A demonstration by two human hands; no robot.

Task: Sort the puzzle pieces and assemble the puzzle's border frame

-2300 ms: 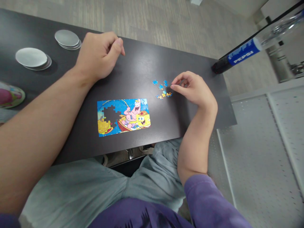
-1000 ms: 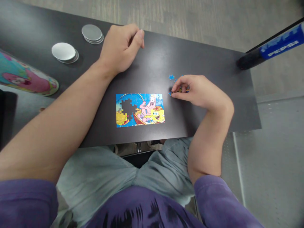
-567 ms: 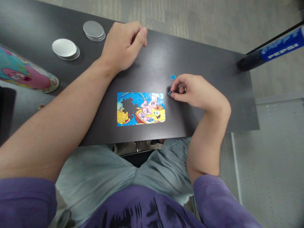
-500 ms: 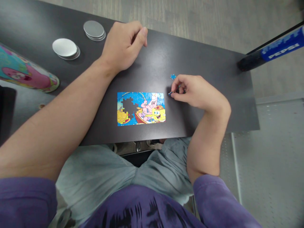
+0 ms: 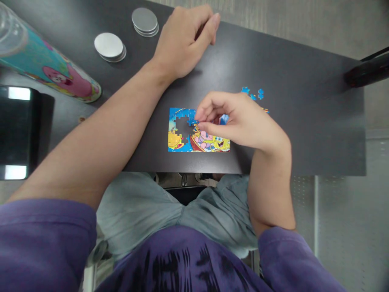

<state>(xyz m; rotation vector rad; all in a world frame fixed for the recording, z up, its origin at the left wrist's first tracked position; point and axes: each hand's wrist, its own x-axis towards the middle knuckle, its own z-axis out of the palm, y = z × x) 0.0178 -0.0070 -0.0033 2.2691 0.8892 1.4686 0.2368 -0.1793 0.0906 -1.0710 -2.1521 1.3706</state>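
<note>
A partly assembled cartoon jigsaw puzzle (image 5: 174,140) lies near the table's front edge, with an irregular gap left of its middle. My right hand (image 5: 226,115) is over the puzzle's upper right part and hides some of it. Its thumb and forefinger pinch a small blue puzzle piece (image 5: 192,121) at the gap's right edge. Several loose pieces (image 5: 253,96) lie on the table beyond my right hand. My left hand (image 5: 188,40) rests on the table behind the puzzle, fingers curled in; whether anything is inside is hidden.
Two stacks of silvery discs (image 5: 108,45) (image 5: 145,20) stand left of my left hand. A cartoon-printed tube (image 5: 65,77) lies at the left, near a black device (image 5: 13,134). A dark cylinder (image 5: 369,72) is at the table's right end (image 5: 328,134).
My right hand has moved left from beside the puzzle to over it, holding the piece. More loose pieces show. The whole view has shifted; my left hand keeps its pose.
</note>
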